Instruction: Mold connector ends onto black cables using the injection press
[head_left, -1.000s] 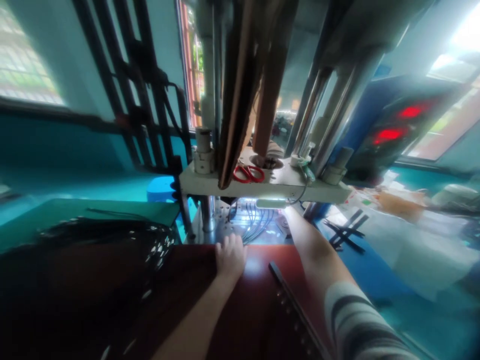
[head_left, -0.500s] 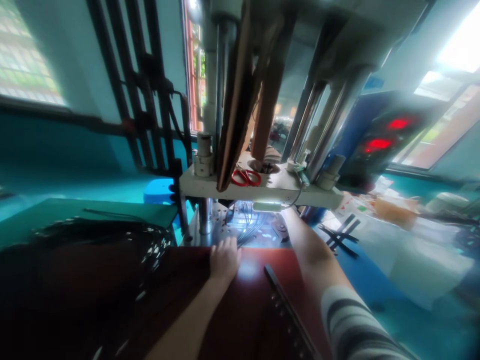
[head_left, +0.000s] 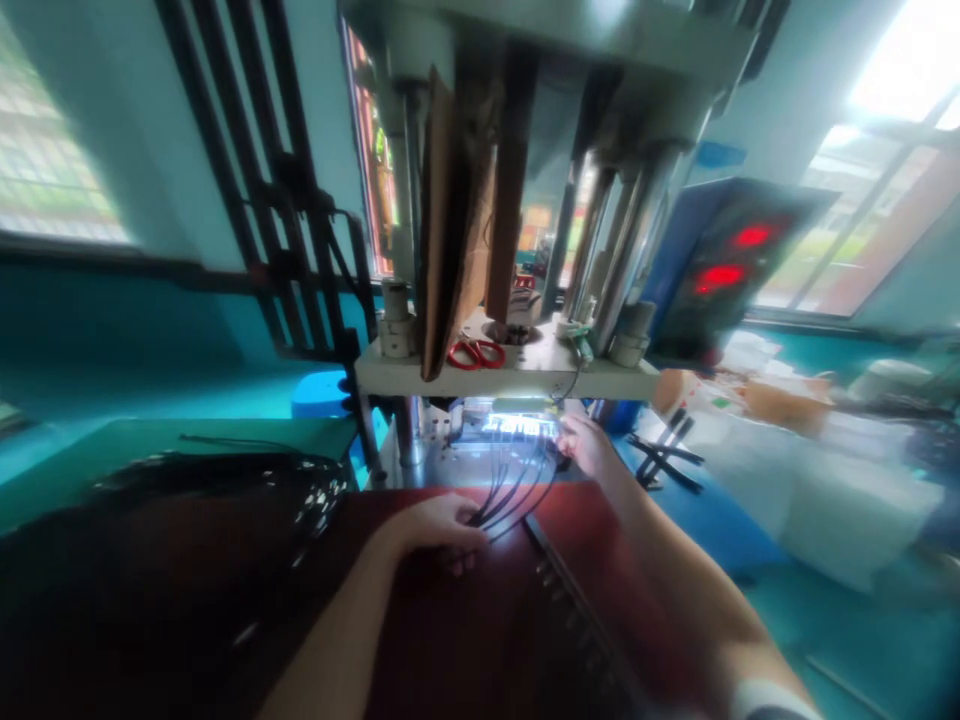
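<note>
Several thin black cables [head_left: 517,487] curve from under the pale press plate [head_left: 600,382] toward me. My left hand [head_left: 442,525] is closed around their near ends, over the red-brown tabletop [head_left: 495,620]. At the front of the press, my right hand [head_left: 589,445] has its fingers bent together at the right end of a brightly lit whitish row [head_left: 525,425], where the cables' far ends meet. Glare hides what exactly these fingers grip. A long dark bar [head_left: 574,590] with small knobs along it lies on the tabletop between my forearms.
Red-handled scissors [head_left: 476,353] lie on the press plate beside leaning cardboard [head_left: 435,240]. A large heap of black cables [head_left: 187,520] sits at left. Right of the press stand a control box [head_left: 720,260] with red displays and a blue table [head_left: 720,510] with black strips.
My right hand has drawn back from under the press plate to its front. My left hand has come nearer me and now holds the cables, which are lifted off the metal bed.
</note>
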